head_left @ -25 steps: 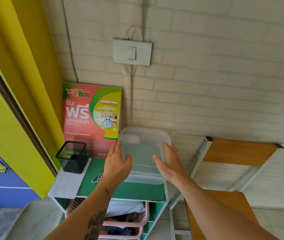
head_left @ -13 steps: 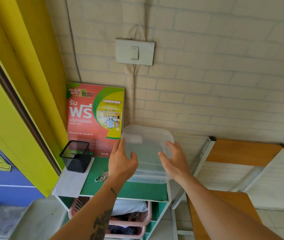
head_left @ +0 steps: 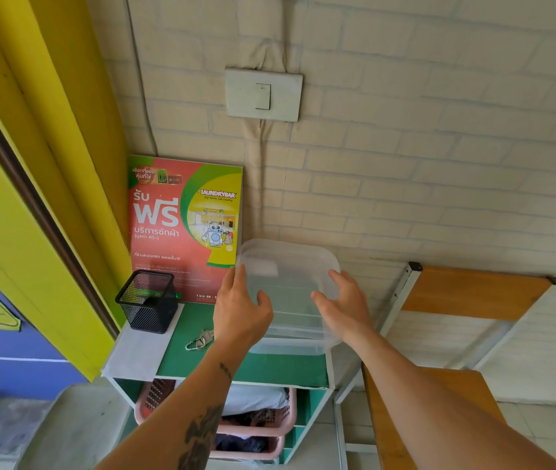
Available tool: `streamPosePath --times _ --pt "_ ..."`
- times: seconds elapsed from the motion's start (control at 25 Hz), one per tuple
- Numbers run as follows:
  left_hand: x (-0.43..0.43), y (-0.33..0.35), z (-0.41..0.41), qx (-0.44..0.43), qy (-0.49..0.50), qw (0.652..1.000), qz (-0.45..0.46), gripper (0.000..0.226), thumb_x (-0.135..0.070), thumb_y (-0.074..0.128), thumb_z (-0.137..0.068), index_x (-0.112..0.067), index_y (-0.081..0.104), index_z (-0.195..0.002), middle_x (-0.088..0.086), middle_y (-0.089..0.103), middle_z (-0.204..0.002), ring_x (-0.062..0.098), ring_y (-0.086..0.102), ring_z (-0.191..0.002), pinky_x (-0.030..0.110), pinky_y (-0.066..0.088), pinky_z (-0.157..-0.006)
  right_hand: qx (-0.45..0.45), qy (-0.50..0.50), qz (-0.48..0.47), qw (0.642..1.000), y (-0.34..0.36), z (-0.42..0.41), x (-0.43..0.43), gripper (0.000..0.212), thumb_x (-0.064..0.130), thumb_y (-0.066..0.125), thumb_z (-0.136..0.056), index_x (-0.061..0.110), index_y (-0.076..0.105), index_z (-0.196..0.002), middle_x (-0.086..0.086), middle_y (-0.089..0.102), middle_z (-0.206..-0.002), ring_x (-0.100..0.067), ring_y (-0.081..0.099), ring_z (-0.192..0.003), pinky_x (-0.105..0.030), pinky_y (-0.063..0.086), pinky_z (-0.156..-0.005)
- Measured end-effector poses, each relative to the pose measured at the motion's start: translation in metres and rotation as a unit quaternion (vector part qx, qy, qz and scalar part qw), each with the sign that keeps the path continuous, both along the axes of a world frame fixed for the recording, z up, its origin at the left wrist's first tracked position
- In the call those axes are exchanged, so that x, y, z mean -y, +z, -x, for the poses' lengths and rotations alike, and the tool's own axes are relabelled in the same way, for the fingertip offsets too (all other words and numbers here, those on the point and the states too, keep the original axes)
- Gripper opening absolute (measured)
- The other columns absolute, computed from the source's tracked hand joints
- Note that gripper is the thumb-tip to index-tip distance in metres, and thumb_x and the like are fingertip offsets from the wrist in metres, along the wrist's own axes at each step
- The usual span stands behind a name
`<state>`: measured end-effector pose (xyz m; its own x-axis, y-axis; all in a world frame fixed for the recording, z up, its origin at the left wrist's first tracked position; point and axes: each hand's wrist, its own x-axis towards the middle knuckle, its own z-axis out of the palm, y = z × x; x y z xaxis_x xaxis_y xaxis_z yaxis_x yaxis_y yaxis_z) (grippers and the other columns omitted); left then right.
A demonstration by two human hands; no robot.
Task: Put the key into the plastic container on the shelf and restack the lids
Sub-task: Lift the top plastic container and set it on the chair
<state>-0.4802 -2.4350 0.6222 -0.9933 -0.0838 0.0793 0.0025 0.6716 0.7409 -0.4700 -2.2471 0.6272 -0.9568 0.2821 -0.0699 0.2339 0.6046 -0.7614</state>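
1. To the left of my grip, well clear of it, a black wire-mesh pen cup [head_left: 147,301] stands on a white sheet at the shelf's [head_left: 269,369] left end. It is square, open-topped and rigid.

2. The key [head_left: 200,339] lies flat on the green shelf top just left of my left wrist, apart from the hand. It is small and metallic, with a ring or clip attached. It is not yet in the container.

3. My left hand [head_left: 241,312] is spread, fingers up along the left side of the top lid [head_left: 286,266], thumb over its front face. My right hand [head_left: 344,307] mirrors it on the right side. Neither is closed; both palms press inward on the clear plastic.

4. Between my hands sits the plastic container [head_left: 290,346], at the shelf's right end against the brick wall. It is translucent, smooth, square with rounded corners. Layered edges suggest several lids stacked on it; I cannot tell how many.

5. My judgement of the step in hand: lift the lids off to open the container. I would squeeze evenly from both sides and raise them level, since thin smooth plastic may flex or slip, and the lower layers may cling and come up too.

6. The stack sits near the shelf's right edge; I would avoid pushing it that way.
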Motion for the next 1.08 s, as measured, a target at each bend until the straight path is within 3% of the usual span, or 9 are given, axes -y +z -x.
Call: streamPosePath --times 0.48,0.76,1.08 --pt "-0.041 0.018 -0.020 -0.075 -0.010 0.997 0.029 0.070 -0.027 0.052 -0.088 -0.014 0.025 -0.151 0.009 0.029 -0.159 0.030 0.034 -0.141 0.046 0.037 -0.112 -0.081 -0.008 -0.047 0.996 0.024 -0.031 -0.039 0.062 0.035 0.057 -0.093 0.022 0.036 -0.150 -0.001 0.013 -0.164 -0.019 0.012 -0.150 -0.039 0.017 -0.116" --pt "-0.157 0.023 -0.067 -0.084 -0.066 0.993 0.048 0.068 -0.026 0.050 -0.091 -0.015 0.023 -0.152 0.008 0.015 -0.163 0.028 0.022 -0.147 0.039 0.027 -0.117 -0.074 -0.041 -0.070 0.994 0.015 -0.092 -0.149 0.061 0.035 0.057 -0.094 0.020 0.036 -0.149 0.002 0.009 -0.164 -0.019 0.013 -0.150 -0.040 0.024 -0.117" --pt "-0.296 -0.020 -0.137 -0.010 -0.140 0.984 0.106 0.068 -0.035 0.043 -0.094 -0.016 0.016 -0.153 0.004 0.002 -0.165 0.025 0.011 -0.150 0.038 0.019 -0.120 0.008 -0.047 -0.100 0.994 -0.028 -0.165 -0.289 0.063 0.037 0.052 -0.095 0.015 0.032 -0.151 0.000 0.007 -0.165 -0.020 0.017 -0.149 -0.040 0.028 -0.116"
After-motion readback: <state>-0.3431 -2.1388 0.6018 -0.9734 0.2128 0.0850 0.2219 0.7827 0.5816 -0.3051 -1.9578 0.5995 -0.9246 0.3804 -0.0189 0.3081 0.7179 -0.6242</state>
